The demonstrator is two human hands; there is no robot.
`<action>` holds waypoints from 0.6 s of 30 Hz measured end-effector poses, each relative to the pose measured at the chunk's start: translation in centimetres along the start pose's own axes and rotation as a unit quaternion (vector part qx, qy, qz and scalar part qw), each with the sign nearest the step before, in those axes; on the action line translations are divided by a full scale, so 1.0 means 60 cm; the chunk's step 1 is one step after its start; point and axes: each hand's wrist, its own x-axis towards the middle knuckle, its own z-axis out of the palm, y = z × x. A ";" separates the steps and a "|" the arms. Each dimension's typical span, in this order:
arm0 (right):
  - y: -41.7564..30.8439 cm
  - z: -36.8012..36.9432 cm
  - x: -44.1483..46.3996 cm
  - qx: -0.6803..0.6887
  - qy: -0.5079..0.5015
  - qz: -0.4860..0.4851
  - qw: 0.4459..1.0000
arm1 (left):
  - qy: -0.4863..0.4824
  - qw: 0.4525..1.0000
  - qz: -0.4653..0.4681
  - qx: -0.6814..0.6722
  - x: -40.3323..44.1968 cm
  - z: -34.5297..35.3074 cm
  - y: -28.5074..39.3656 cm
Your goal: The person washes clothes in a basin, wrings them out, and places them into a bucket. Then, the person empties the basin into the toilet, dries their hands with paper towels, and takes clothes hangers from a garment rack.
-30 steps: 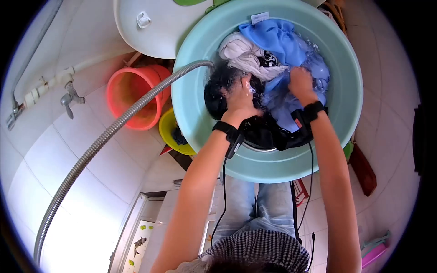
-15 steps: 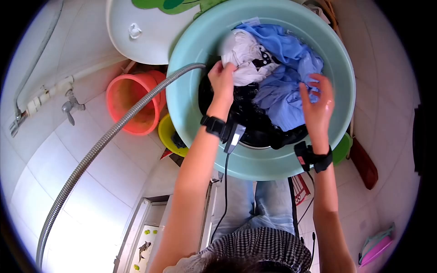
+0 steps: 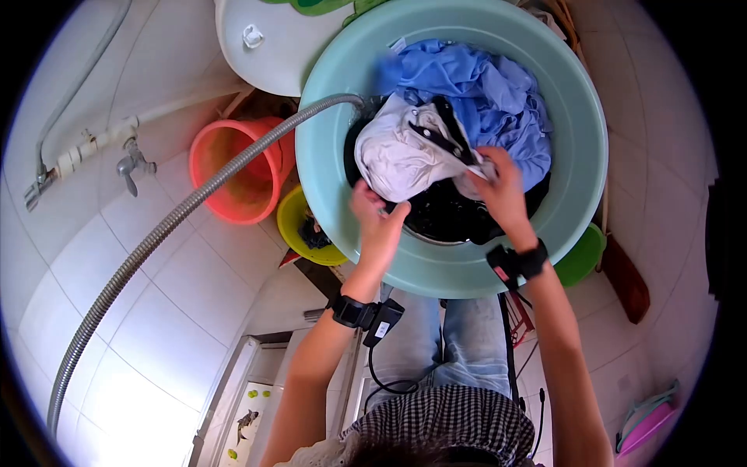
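Observation:
A wide light-green plastic basin point(image 3: 580, 117) holds wet laundry. In it lies a white garment point(image 3: 401, 156) with a black strip dotted with round fasteners, bunched over dark cloth point(image 3: 451, 214). My right hand point(image 3: 504, 194) pinches the right end of the white garment between thumb and fingers. Just below that garment's lower left edge is my left hand point(image 3: 377, 226), its thumb and fingers apart. A blue garment point(image 3: 498, 93) is heaped behind and to the right, beyond both hands. The dark cloth is partly hidden under the white garment.
A ribbed metal hose point(image 3: 183, 206) arches over the basin's left rim. Left of the basin stand an orange-red bucket point(image 3: 204, 152) and a yellow basin point(image 3: 289, 226). A wall tap point(image 3: 134, 165) is farther left; a green container point(image 3: 583, 257) is at the right.
The white garment has shifted toward me and lies more spread out. My right hand has moved left from the blue garment onto the white one. My left hand has let go and come lower.

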 end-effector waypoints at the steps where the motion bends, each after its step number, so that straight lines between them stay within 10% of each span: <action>1: -0.016 -0.022 -0.011 -0.002 -0.001 0.000 1.000 | 0.095 0.973 0.192 0.091 -0.008 0.011 0.030; 2: -0.032 -0.043 -0.022 -0.035 -0.023 0.030 0.999 | 0.185 0.892 0.372 0.176 -0.008 0.018 0.047; 6: -0.038 -0.084 -0.030 -0.227 -0.081 -0.004 0.970 | -0.021 0.752 0.516 0.409 0.075 0.040 0.060; 8: -0.027 -0.079 -0.030 -0.227 -0.078 -0.008 0.971 | 0.044 0.722 0.550 0.418 0.111 0.091 0.064; 16: 0.022 -0.011 0.001 -0.149 -0.061 0.048 0.986 | -0.003 0.724 0.338 0.601 0.137 0.114 0.051; 18: 0.025 0.001 0.004 -0.087 -0.115 0.112 0.983 | -0.090 0.808 0.332 0.479 0.123 0.080 0.050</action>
